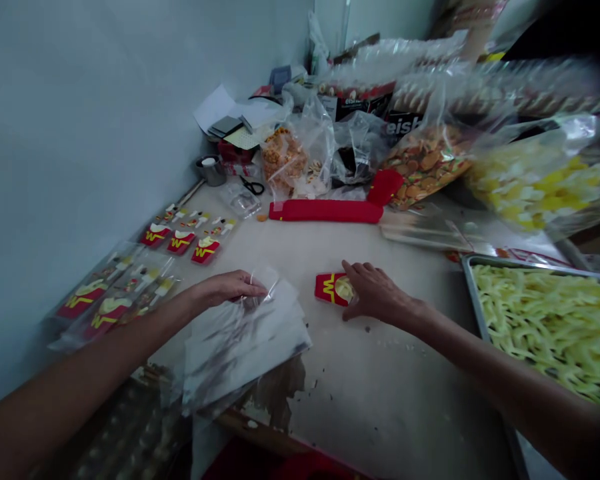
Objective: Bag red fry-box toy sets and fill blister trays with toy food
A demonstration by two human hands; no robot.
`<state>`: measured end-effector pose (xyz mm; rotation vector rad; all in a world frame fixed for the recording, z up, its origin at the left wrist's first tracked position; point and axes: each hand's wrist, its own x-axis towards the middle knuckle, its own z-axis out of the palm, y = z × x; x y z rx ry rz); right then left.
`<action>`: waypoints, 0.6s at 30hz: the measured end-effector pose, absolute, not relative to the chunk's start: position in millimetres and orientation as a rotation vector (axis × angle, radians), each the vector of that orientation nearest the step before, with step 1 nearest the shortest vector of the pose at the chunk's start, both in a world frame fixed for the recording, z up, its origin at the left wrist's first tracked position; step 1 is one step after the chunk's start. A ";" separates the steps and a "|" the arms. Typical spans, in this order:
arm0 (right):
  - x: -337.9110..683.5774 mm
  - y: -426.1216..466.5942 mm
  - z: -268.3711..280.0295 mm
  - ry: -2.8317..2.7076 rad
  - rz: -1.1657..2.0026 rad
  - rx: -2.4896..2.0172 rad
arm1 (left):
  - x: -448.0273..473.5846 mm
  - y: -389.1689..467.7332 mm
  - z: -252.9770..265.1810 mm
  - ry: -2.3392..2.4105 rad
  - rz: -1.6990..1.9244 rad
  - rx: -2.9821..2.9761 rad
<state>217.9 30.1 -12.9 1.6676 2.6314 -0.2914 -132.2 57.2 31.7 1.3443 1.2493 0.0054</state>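
My left hand is closed with a clear plastic bag pinched between thumb and fingers. Under it lies a stack of clear plastic bags near the table's front edge. My right hand curves round the right end of a small red fries carton with a yellow W, thumb on the near side and fingertips on the far side. Pale yellow pieces show at the carton's opening; the rest is under my hand. The carton lies flat on the table.
Filled, bagged cartons lie in rows at the left. Flat red cartons are stacked at the back. A metal tray of pale yellow strips stands right. Behind are bags of candy, scissors and a grey cup.
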 end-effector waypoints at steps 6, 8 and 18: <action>232.7 28.1 -5.3 2.593 -0.371 1.758 | -116.3 36.2 28.6 1.414 0.246 1.219; 238.1 26.3 2.5 2.585 -0.361 1.783 | -108.2 31.3 26.7 1.455 0.348 1.197; 275.2 2.4 45.7 2.720 -0.306 1.784 | -80.6 24.7 24.4 1.384 0.483 1.080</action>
